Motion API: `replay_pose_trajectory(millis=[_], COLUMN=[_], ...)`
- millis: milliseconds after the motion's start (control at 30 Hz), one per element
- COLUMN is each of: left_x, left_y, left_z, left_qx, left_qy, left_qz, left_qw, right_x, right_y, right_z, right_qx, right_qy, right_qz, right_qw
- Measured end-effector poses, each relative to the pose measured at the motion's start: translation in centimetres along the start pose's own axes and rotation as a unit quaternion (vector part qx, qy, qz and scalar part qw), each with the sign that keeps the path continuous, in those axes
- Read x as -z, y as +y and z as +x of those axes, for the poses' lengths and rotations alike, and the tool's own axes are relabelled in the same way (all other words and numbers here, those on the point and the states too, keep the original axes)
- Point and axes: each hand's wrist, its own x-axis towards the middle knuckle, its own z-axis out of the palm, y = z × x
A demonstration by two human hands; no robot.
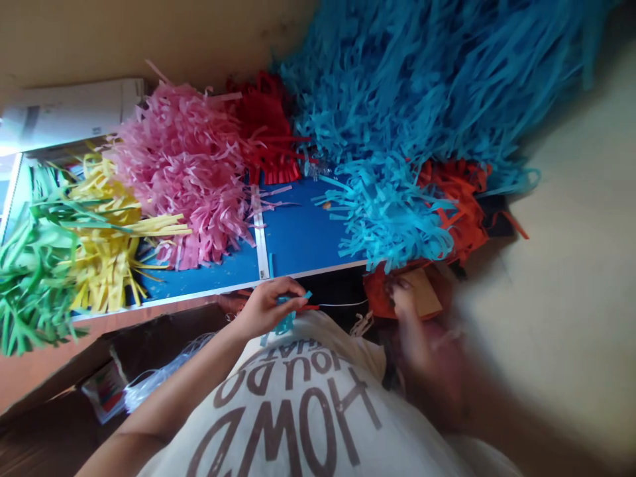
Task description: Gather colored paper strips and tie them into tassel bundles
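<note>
My left hand (271, 306) is closed in a pinch over my lap. Between its fingers is a light blue fringed paper strip (285, 319), one end poking out past the fingertips. A thin white string (345, 305) stretches rightward from near that hand. My right hand (405, 298), smeared by motion, is over orange paper (377, 291) and beside a tan card-like piece (424, 291). Whether its fingers grip anything cannot be made out. Just above it, a heap of light blue paper fringe (397, 212) lies on the blue table (308, 228).
Pink (189, 159), yellow (106, 245), green (37, 271), red (268, 126) and orange fringe (462, 205) line the table. A big blue fringe mass (422, 73) stands at the back right. Below left, a cardboard box (54, 411) holds clear plastic (163, 371). A wall is at right.
</note>
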Motion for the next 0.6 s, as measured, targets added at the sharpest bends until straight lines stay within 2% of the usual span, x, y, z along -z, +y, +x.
replay_pose_trajectory(millis=[67,167,233,267,333,400,467,500,533,600], left_x=[-1.0,-3.5,-4.8,-5.2,-5.2,-4.2,-2.9,-2.2,-1.6,-0.4], left_y=[0.2,0.7,0.9,1.0,1.0,0.9,1.0,1.1,1.2,1.3], left_z=[0.8,2.4,3.2,3.3,3.1,2.6,2.0,1.7,1.5,1.1], left_qx=[0.038,0.005,-0.007,0.011,0.086,0.161,0.197,0.201,0.201,0.195], left_qy=[-0.072,-0.193,-0.228,-0.237,-0.242,-0.224,-0.202,-0.195,-0.189,-0.162], left_qz=[-0.084,-0.182,-0.210,-0.230,-0.287,-0.343,-0.372,-0.380,-0.388,-0.415], left_qw=[0.993,0.964,0.951,0.944,0.923,0.898,0.884,0.882,0.879,0.874], right_x=[-0.2,-0.5,-0.9,-1.0,-0.9,-0.4,0.1,0.3,0.2,-0.5], right_y=[-0.7,-3.2,-5.3,-6.2,-7.9,-9.6,-11.3,-12.2,-13.0,-14.7], right_z=[-1.1,-2.9,-3.4,-3.4,-3.0,-2.6,-2.2,-2.1,-1.9,-1.4], right_qx=[-0.001,0.002,0.004,0.009,0.038,0.099,0.186,0.235,0.282,0.335], right_qy=[-0.051,-0.099,-0.095,-0.089,-0.093,-0.052,0.014,0.016,-0.017,-0.164], right_qz=[0.035,0.132,0.190,0.200,0.167,0.087,0.008,-0.016,-0.024,-0.008], right_qw=[0.998,0.986,0.977,0.976,0.981,0.990,0.982,0.972,0.959,0.928])
